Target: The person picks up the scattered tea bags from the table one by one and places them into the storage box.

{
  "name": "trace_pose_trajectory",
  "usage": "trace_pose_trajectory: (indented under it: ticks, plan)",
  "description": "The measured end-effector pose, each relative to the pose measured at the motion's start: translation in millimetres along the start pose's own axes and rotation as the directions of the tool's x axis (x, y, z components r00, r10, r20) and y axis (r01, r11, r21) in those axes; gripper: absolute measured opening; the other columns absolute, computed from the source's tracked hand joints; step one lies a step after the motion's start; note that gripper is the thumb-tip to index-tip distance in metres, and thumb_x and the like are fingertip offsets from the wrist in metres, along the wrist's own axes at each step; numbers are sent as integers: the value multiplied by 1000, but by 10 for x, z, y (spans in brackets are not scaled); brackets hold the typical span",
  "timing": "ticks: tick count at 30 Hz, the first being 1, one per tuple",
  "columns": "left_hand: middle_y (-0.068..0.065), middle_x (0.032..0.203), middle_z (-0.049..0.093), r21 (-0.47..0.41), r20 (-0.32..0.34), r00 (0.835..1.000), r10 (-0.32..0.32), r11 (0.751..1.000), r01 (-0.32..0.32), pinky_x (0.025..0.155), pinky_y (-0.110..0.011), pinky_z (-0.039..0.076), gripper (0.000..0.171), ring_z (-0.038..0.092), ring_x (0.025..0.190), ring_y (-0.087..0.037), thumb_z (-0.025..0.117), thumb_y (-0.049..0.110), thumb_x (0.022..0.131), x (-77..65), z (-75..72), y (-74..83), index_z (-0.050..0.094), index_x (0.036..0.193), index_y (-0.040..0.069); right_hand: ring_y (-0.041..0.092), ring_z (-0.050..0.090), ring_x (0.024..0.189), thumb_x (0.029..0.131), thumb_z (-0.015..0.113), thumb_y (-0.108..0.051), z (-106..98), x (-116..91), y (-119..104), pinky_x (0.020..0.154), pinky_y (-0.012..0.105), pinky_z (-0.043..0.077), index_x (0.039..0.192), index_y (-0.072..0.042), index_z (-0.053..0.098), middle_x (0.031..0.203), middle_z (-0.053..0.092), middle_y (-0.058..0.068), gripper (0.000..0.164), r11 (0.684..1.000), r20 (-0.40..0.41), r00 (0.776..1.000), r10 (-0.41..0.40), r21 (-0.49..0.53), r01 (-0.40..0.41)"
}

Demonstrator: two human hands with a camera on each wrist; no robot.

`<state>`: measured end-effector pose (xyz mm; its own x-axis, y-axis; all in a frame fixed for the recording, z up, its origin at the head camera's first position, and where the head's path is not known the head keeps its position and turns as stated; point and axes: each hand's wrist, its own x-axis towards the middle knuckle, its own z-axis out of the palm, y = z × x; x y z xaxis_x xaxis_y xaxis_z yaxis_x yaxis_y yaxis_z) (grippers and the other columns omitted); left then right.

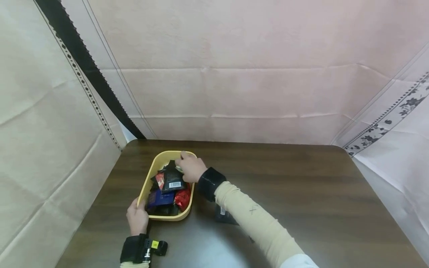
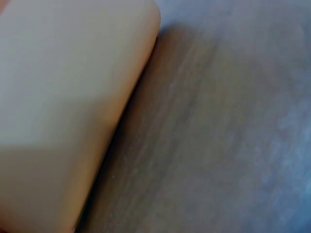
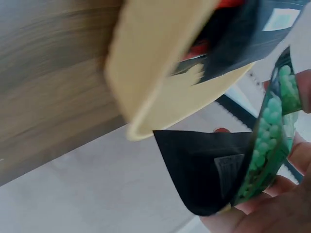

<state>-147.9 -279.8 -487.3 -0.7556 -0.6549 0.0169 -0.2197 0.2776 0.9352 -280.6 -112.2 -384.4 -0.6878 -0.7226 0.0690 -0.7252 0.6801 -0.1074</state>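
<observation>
My left hand (image 1: 137,218) grips the near left rim of a yellow plastic bin (image 1: 148,184), with its fingers over the edge. My right hand (image 1: 191,168) is above the bin's far right corner. Between its thumb and fingers it pinches a black packet (image 3: 204,167), bent, with small green balls (image 3: 267,131) showing through its clear front. Inside the bin lie a black packet with a white barcode label (image 1: 173,178), a blue packet (image 1: 162,198) and a crinkled red packet (image 1: 182,198). The left wrist view has only the bin's outer wall (image 2: 58,87) and the tabletop.
Under my right forearm, a dark packet (image 1: 224,215) lies on the brown wooden table (image 1: 288,186), partly hidden by the sleeve. Pale cloth sheets (image 1: 254,93) hang behind the table and at both sides. A dark band (image 1: 90,67) runs down the left sheet.
</observation>
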Motion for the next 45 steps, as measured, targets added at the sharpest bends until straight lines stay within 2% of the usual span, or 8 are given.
trace_pose_trajectory:
  ticks: [4,7,11,15,21,29,37,45]
  plan:
    - [-33,115,52,9,11,1000,9,1000,-9,87,-49,32,35,46,103,-40,34,9,95,-22,31,-25,50,118,-13,13,52,78,74,71,-24,19,130,-164,58,26,44,114,-20,60,107,48,2,42,998,3,1000,-24,-63,24]
    - [-33,114,52,16,10,1000,11,1000,-11,87,-49,33,35,47,103,-40,35,8,94,-32,38,-35,51,117,-13,20,53,99,77,68,-40,40,176,-233,74,34,47,130,-25,49,126,43,5,58,998,12,1000,-27,-53,28]
    - [-33,113,53,16,5,1000,16,1000,-16,87,-49,33,34,47,103,-41,36,8,94,-25,24,-28,51,116,-14,33,33,126,77,61,-57,82,186,-243,90,48,40,143,-30,28,146,25,8,79,999,12,999,-43,-17,43]
    - [-34,113,52,5,-6,1000,21,1000,-21,88,-50,33,34,47,103,-41,36,7,94,9,-6,-20,51,116,-14,36,29,129,77,59,-59,117,182,-207,90,49,39,143,-27,28,146,24,10,79,997,-27,997,-76,-32,75]
    - [-35,115,51,-1,5,1000,11,1000,-11,90,-51,32,35,46,105,-42,35,7,94,-3,2,3,49,118,-15,33,31,128,79,56,-59,130,-15,-62,90,50,39,142,-26,31,145,26,11,76,996,-37,996,-81,-46,80]
    - [-35,115,50,-21,2,1000,8,1000,-8,89,-51,32,36,45,105,-41,34,8,95,-16,0,30,48,118,-15,31,32,127,80,58,-55,163,-593,323,89,52,38,140,-22,36,145,26,13,72,997,13,999,-36,75,35]
    - [-32,113,52,-16,-23,1000,-11,1000,11,79,-35,31,36,46,100,-36,35,10,95,-18,-7,30,51,117,-13,34,37,123,80,62,-49,372,-1389,846,86,54,40,137,-15,41,143,30,17,70,991,21,999,33,127,-35]
    - [-32,113,52,-6,-24,1000,2,1000,-2,78,-33,31,35,46,99,-36,35,9,95,0,10,-7,51,117,-14,34,42,113,63,69,-61,639,-2197,1022,73,56,44,129,-14,49,131,42,15,83,986,103,991,89,129,-102]
